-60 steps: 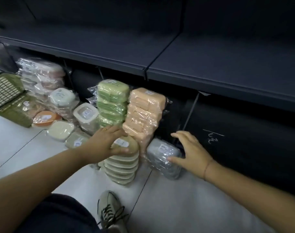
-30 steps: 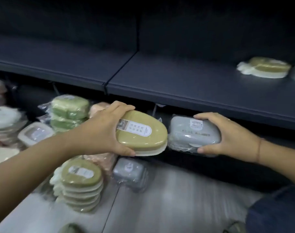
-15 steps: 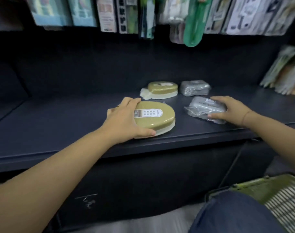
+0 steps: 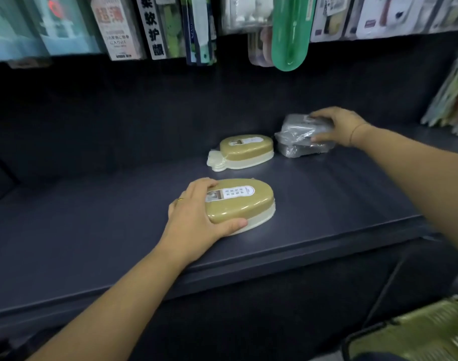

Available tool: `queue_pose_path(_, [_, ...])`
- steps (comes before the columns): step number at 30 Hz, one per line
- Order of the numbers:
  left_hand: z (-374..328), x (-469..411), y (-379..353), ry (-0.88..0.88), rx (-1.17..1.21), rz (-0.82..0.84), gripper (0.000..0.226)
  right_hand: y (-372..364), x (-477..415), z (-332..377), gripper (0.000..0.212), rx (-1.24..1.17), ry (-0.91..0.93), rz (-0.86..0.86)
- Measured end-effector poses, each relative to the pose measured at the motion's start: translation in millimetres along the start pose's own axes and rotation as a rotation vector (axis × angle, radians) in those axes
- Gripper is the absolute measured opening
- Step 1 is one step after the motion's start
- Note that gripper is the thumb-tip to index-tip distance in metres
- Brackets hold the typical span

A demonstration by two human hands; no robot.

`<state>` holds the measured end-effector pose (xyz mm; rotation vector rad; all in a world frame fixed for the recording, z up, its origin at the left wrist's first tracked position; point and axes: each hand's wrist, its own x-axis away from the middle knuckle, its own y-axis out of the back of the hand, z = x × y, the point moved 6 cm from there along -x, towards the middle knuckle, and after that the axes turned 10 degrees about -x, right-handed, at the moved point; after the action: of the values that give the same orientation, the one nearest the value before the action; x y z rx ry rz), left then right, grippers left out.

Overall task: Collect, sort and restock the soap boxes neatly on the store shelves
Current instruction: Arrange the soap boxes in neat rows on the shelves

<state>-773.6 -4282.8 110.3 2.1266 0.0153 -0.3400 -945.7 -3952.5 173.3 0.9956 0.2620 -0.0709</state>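
Soap boxes sit under both my hands on the dark shelf (image 4: 97, 230). My left hand (image 4: 194, 220) grips an olive oval soap box (image 4: 242, 204) by its near end, thumb along the front edge and fingers over the far side; the box lies flat on the shelf, near its front lip, with its white label facing up. Beyond my left fingertips, further back, a second olive oval soap box (image 4: 244, 151) lies flat and apart from the one I hold. My right hand (image 4: 336, 126) grasps a grey plastic-wrapped soap box (image 4: 298, 127), which rests on top of another grey wrapped box (image 4: 300, 149), just right of the rear olive one. Above my hands, packaged goods (image 4: 154, 27) and a green plastic item (image 4: 289, 32) hang. Below my right forearm, a green basket (image 4: 415, 334) shows.
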Motion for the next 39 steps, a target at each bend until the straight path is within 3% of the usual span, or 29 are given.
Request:
queue_pose_path(2, [1.5, -0.4, -1.3, -0.011, 0.002, -0.008, 0.084, -0.7, -9.0, -5.4, 0.063, 0.026, -0.022, -0.044])
queue_pose_path(5, [2.5, -1.7, -1.4, -0.02, -0.022, -0.036, 0.086, 4.3, -11.7, -10.0, 0.052, 0.088, -0.109, -0.245])
queue_pose_path(9, [5.0, -2.3, 0.0, -0.001, -0.021, -0.046, 0.089, -6.4, -5.3, -16.3, 0.046, -0.071, -0.141, -0.321])
queue_pose_path(14, [5.0, -2.7, -0.1, 0.004, -0.017, -0.023, 0.09, -11.1, 14.4, 0.4, 0.067, -0.096, -0.106, -0.335])
queue_pose_path(16, [6.6, -2.2, -1.4, 0.008, -0.004, -0.004, 0.095, -14.9, 41.1, 37.3, 0.075, -0.18, 0.004, -0.382])
queue_pose_path(17, [8.2, -1.3, -2.2, 0.013, 0.019, 0.013, 0.1, -24.2, 58.3, 63.1, 0.081, -0.244, 0.11, -0.323])
queue_pose_path(19, [12.1, 2.8, -3.4, 0.033, 0.054, 0.071, 0.11, -58.0, 99.4, 116.1, 0.091, -0.3, 0.29, -0.018])
queue_pose_path(21, [20.0, 10.8, -1.3, 0.047, -0.045, 0.136, 0.116, -96.1, 132.2, 147.3, 0.097, -0.162, 0.336, 0.296])
queue_pose_path(22, [26.6, 16.0, 1.6, 0.053, -0.143, 0.162, 0.118, -108.6, 139.7, 153.1, 0.097, -0.067, 0.343, 0.366])
queue_pose_path(24, [45.0, 26.8, 10.9, 0.074, -0.317, 0.211, 0.117, -119.2, 138.7, 158.6, 0.095, 0.037, 0.347, 0.37])
queue_pose_path(29, [76.0, 45.2, 25.7, 0.076, -0.513, 0.319, 0.107, -118.6, 112.9, 155.0, 0.094, -0.003, 0.257, 0.288])
queue_pose_path(32, [73.6, 45.1, 25.6, 0.082, -0.507, 0.32, 0.101, -96.8, 78.2, 150.3, 0.104, -0.021, 0.279, 0.079])
queue_pose_path(34, [72.1, 44.8, 25.2, 0.078, -0.51, 0.321, 0.101, -79.9, 48.2, 144.1, 0.098, -0.037, 0.228, -0.022])
queue_pose_path(39, [71.5, 44.7, 25.6, 0.078, -0.496, 0.323, 0.1, -87.2, -4.3, 135.5, 0.086, 0.137, 0.153, 0.127])
